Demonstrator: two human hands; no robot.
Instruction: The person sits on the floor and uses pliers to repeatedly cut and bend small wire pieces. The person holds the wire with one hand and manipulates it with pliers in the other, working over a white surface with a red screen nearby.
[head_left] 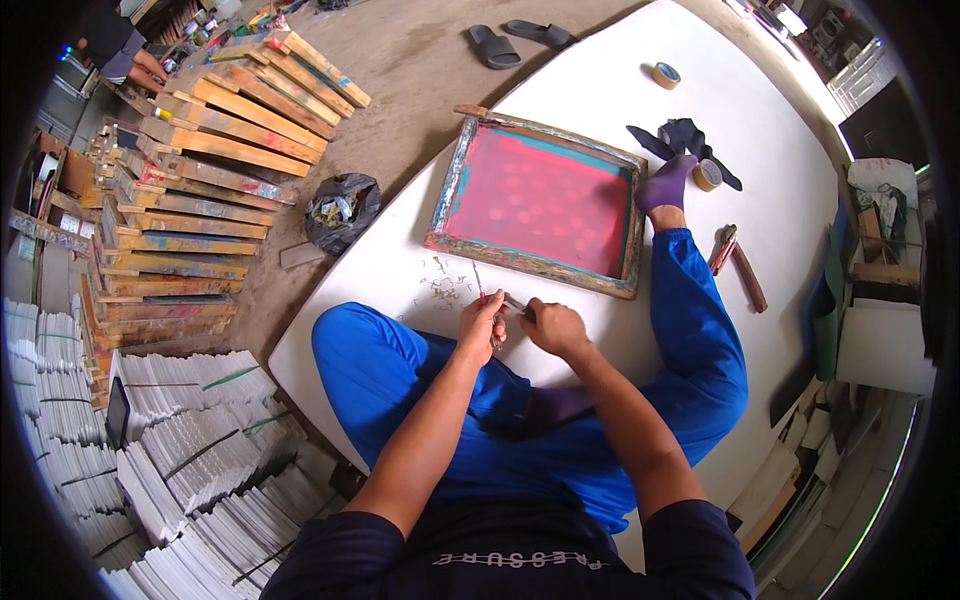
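Note:
My left hand [482,325] is closed around a thin, narrow stick [477,278] that points away from me. My right hand [556,328], just beside it, grips a small dark-handled tool [516,304] whose tip meets the left fingers; its exact kind is too small to tell. Both hands are over the white board between my bent legs. Small yellowish-brown scraps [442,286] lie left of the stick. Beyond the hands rests a wooden-framed printing screen [540,200] with pink mesh and a paint-stained rim. My purple-socked foot [668,182] is at its right edge.
Two tape rolls [666,75], a black cloth [680,138], a red-handled tool [722,250] and a wooden bar [749,280] lie on the board [590,90]. A black trash bag [343,212], stacked wooden frames [200,200] and white bundles [200,430] stand left. Another person [115,50] is far left.

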